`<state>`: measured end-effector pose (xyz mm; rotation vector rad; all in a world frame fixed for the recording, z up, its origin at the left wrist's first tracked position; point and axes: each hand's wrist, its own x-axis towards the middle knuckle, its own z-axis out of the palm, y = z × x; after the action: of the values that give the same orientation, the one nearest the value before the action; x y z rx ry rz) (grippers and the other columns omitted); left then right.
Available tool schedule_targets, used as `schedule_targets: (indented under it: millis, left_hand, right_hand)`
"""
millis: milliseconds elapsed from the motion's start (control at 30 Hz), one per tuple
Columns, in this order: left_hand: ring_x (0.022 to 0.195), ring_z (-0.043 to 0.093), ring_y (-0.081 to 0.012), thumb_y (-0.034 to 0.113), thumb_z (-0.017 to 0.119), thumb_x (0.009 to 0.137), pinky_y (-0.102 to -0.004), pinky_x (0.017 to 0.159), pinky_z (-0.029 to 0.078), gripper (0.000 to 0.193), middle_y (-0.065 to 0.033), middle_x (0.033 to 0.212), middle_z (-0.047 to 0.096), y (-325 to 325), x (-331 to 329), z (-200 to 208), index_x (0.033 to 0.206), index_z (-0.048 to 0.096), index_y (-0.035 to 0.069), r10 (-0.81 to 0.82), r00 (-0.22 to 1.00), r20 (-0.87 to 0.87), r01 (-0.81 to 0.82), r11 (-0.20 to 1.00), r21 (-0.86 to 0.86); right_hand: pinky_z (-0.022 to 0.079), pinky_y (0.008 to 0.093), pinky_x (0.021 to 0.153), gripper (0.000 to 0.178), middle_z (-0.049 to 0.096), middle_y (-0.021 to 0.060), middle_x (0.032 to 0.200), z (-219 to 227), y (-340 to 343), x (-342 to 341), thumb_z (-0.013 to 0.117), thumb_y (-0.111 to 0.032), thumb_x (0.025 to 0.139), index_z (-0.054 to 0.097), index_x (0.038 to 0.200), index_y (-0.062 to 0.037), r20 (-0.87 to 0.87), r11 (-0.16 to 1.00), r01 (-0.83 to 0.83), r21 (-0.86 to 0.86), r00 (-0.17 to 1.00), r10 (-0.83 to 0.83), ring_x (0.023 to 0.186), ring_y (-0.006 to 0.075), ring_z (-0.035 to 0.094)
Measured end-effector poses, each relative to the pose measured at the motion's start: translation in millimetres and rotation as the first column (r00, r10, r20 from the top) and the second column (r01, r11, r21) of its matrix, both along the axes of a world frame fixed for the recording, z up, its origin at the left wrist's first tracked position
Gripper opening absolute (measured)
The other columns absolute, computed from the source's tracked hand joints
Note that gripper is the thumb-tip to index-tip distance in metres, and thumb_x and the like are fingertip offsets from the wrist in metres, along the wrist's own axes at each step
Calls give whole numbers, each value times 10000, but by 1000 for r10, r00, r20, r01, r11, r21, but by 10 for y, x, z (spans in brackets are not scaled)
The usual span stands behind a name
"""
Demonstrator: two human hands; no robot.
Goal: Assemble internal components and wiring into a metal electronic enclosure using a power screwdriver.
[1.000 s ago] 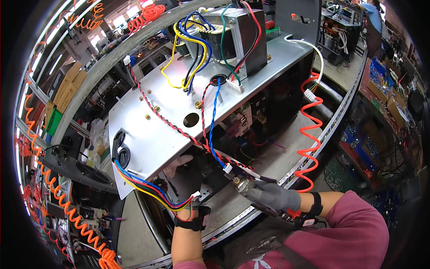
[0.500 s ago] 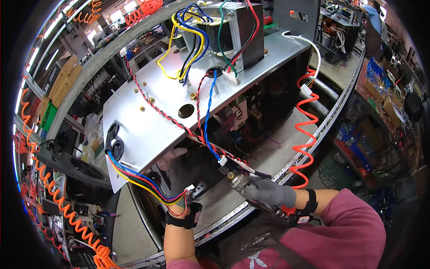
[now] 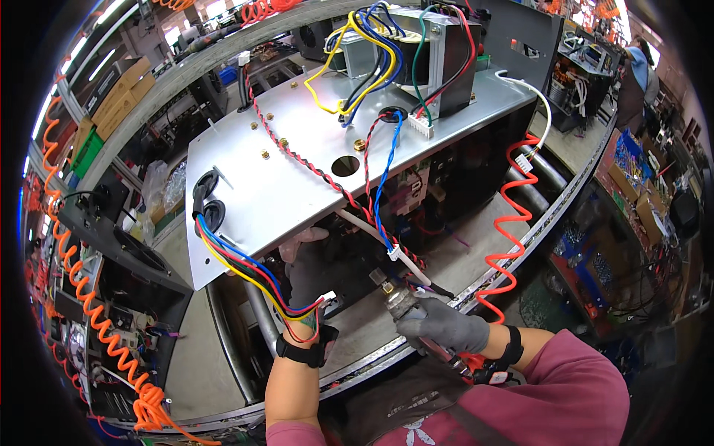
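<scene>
My right hand (image 3: 448,325), in a grey glove, is closed around a power driver (image 3: 401,303) with a metal nose and a short bit pointing up and left. In front of the bit, a blue twisted cable ends in a white plug (image 3: 394,253). My left hand (image 3: 303,276), also gloved, reaches below the near edge of the silver metal panel (image 3: 260,178). Pale fingertips show there, but their grip is hidden in shadow. Across the left wrist hangs a multicoloured wire bundle (image 3: 256,269) with a white connector (image 3: 327,296).
A transformer (image 3: 439,67) with yellow, blue, green and red wires stands on the panel's far right. An orange coiled hose (image 3: 509,223) hangs on the right; another orange coil (image 3: 97,316) runs down the left. A metal rail (image 3: 372,362) borders the bench before me.
The panel and its wires appear shifted right and slightly down in view. My right hand and driver have moved slightly down. My left hand stays below the panel edge.
</scene>
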<state>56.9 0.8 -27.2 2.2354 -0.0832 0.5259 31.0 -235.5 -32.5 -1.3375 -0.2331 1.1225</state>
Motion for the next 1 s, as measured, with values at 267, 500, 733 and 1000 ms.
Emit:
schedule_targets:
  millis: [267,500,733,1000]
  left_hand:
    - [752,629,-274,82,700,631,-367,665,493,337,-123,841,638,-83,8,-8,956,619,45,83,980,182,-83,997,-7]
    - [831,645,-337,139,712,643,-401,686,509,396,-159,881,655,-150,-37,125,1026,626,85,111,991,79,-103,990,-94]
    - [1073,543,-180,22,714,740,-305,905,468,512,-86,1147,560,1,-29,194,1195,479,30,-190,957,220,202,979,-31]
    - [1075,511,-223,45,624,808,-343,910,461,353,-111,1152,485,-55,14,104,1143,521,5,-173,920,351,329,827,-456]
  right_hand:
    - [432,258,454,214,534,34,628,-37,59,-55,626,-209,829,506,916,-54,-3,995,93,33,996,-92,501,114,528]
    - [425,259,433,257,534,38,603,-36,23,-45,620,-297,825,520,838,-60,-5,999,31,-39,1000,-31,480,118,527]
    - [433,259,432,236,537,34,605,38,44,-78,607,-291,829,529,825,-68,-14,998,31,-58,999,-32,478,124,530]
    - [435,251,455,209,541,38,613,-13,60,-84,598,-282,832,539,853,-83,-28,996,64,-59,997,-65,492,126,530]
